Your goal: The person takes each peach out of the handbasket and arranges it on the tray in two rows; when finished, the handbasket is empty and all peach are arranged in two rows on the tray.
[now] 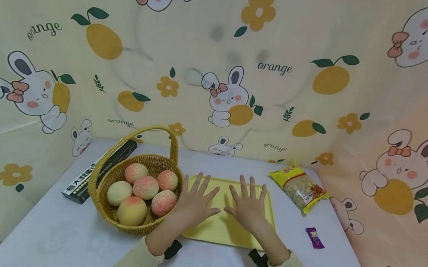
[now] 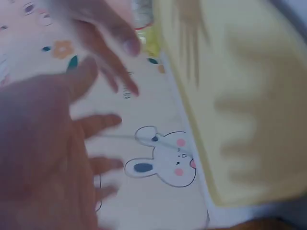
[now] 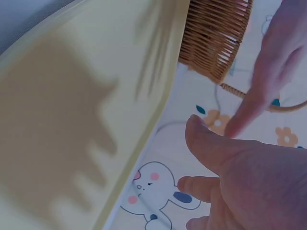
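Observation:
Both hands are held over a yellow tray with their fingers spread. The left hand hovers above the tray's left side, close to a wicker basket that holds several peaches. Over the tray's right part is the right hand. Nothing is in either hand. In the wrist views, the left hand and right hand stand apart from the tray, and their shadows fall on it.
Behind the basket's left side lies a long black box. A yellow snack bag is at the back right, with a small purple wrapped candy nearer the front. A patterned cloth hangs behind the white table.

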A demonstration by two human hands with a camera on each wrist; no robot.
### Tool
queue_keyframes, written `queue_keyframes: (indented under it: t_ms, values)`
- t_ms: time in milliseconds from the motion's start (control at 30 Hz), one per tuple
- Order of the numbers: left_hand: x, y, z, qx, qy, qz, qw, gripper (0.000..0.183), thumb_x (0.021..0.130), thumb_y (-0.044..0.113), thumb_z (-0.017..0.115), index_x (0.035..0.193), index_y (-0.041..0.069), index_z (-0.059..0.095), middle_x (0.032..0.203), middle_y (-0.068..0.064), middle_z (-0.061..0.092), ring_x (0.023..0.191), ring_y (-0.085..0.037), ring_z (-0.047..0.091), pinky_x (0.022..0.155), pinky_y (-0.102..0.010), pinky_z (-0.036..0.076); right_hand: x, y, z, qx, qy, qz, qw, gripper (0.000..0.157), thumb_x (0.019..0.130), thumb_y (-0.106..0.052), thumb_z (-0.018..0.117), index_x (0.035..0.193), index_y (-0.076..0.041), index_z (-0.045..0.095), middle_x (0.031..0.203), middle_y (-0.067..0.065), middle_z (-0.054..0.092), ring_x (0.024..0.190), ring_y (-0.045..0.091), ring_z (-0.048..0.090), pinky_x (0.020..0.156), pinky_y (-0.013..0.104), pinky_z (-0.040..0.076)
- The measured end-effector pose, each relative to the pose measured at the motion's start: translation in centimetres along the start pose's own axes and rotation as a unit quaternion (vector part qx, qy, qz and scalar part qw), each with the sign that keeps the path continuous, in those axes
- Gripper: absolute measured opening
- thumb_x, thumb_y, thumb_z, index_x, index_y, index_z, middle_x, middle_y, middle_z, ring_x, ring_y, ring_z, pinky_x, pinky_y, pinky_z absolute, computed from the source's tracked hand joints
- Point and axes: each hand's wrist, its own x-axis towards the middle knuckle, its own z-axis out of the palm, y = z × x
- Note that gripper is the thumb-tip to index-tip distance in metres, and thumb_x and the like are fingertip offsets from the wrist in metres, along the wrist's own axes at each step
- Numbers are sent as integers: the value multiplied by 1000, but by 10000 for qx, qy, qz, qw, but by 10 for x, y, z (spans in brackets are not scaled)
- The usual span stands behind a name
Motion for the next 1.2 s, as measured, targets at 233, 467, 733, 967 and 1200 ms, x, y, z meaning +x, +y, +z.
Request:
queue_keyframes:
  t_ms: [233, 467, 733, 967, 1200]
  values:
    - [-62, -25, -17, -3852, -943, 826, 9143, 54, 102, 51, 48, 145, 18, 52, 141, 1, 56, 129, -18, 51, 107, -43, 42, -3, 2, 2, -34, -17, 9, 10000, 70, 92, -58, 60, 148, -16, 50, 160, 22, 24, 146, 49, 16, 109, 75, 8]
    - [-137, -75, -28, -4974, -412, 34, 8665, 26, 104, 28, 54, 122, 15, 66, 107, 7, 67, 92, -10, 61, 76, -26, 53, -1, 2, 3, 72, -24, -2, 10000, 68, 93, -55, 61, 148, -16, 50, 160, 22, 25, 146, 48, 16, 109, 76, 6]
    - [-194, -135, -28, -3777, -63, -1806, 9081, 27, 102, 27, 58, 109, 4, 71, 100, -1, 71, 88, -7, 60, 74, -28, 52, -1, -1, 7, 210, -30, -106, 9997, 69, 93, -55, 61, 148, -15, 50, 160, 23, 24, 146, 49, 15, 108, 77, 5]
    - [-192, -147, -9, -3723, 1074, -3765, 8415, 77, 96, 37, 67, 145, -9, 28, 142, -35, 39, 131, -50, 38, 95, -64, 42, -3, 2, 8, 241, 21, -68, 9997, 69, 92, -55, 62, 147, -14, 51, 159, 23, 26, 146, 49, 17, 108, 77, 5]
    - [-164, -139, 14, -4326, 2585, -3661, 7823, 75, 95, 11, 68, 155, 2, 23, 155, -24, 29, 140, -42, 31, 110, -39, 39, -3, 4, 12, 341, 161, -126, 9992, 67, 92, -52, 64, 145, -13, 52, 158, 24, 29, 144, 49, 20, 107, 77, 8]
